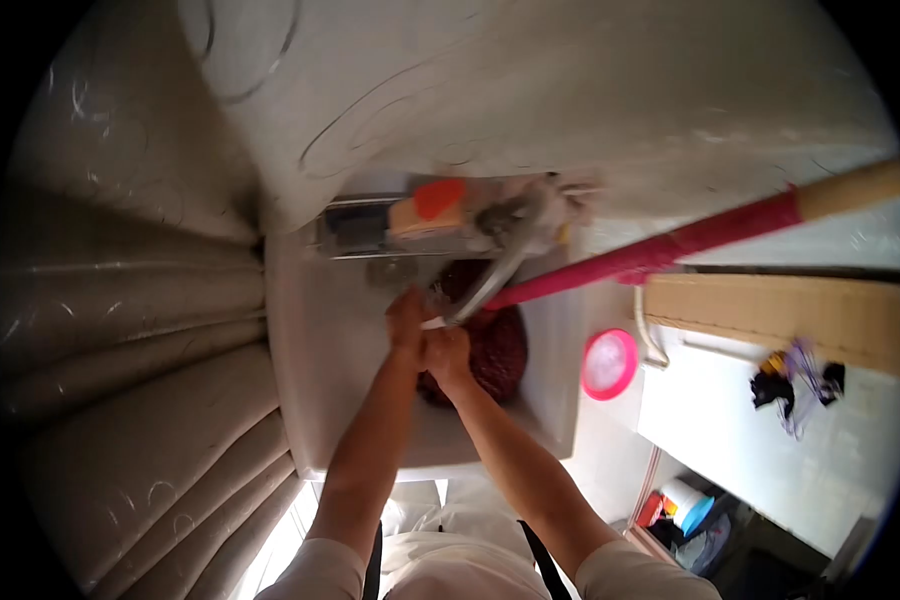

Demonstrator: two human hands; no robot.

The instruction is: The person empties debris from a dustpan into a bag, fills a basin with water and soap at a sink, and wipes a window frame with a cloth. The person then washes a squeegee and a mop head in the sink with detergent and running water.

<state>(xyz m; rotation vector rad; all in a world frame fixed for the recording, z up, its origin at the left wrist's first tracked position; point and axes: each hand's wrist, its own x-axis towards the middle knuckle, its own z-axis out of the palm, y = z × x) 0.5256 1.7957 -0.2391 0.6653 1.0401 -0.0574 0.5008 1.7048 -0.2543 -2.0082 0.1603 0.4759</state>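
Note:
My left hand [405,318] and my right hand [446,354] are close together over a white sink [345,390], at the end of a curved silver faucet [500,275]. The fingers of both look curled in and are blurred. A small whitish patch shows between them by the spout, and I cannot tell what they hold. Just beyond my right hand, a wet dark red mop head [498,355] lies in the basin. A pole wrapped in pink [660,253] slants from the mop head out over the sink's right side.
A rack [360,228] at the sink's back holds an orange item [438,198] and other things. To the right are a pink basin [610,364], a cardboard box [770,318] and a white surface with small dark items [773,388]. Grey patterned curtain [150,400] hangs at left.

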